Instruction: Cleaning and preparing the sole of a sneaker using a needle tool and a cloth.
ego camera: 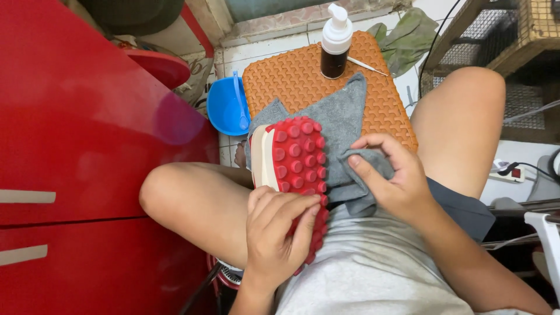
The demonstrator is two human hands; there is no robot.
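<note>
My left hand (279, 230) grips the heel end of a shoe (294, 160), held sole-up over my lap. The sole is red with round studs and a cream edge. My right hand (388, 175) pinches a grey cloth (341, 125) and presses a fold of it against the right side of the sole. The cloth drapes from my lap onto an orange woven stool (291, 79) in front of me. A dark pump bottle (335, 41) with a white top stands at the stool's far edge.
A red cabinet (76, 151) fills the left side. A blue bowl (227, 108) with a blue spoon sits on the tiled floor beside the stool. A thin white stick (367, 66) lies by the bottle. A wire cage (513, 35) and a power strip (510, 172) are at the right.
</note>
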